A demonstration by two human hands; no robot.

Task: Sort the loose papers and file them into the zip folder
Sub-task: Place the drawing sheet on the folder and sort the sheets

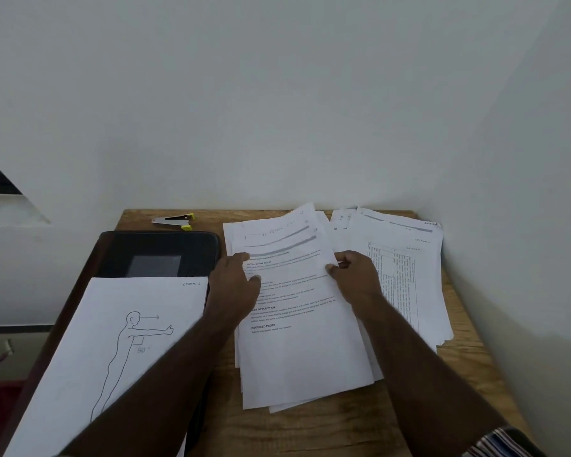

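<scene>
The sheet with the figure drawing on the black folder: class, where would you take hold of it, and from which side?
Probably the right edge of the figure-drawing sheet, approached from the right. It lies flat on the zip folder, so nothing offers a pinch but an edge, and that edge lies nearest the left hand.
</scene>
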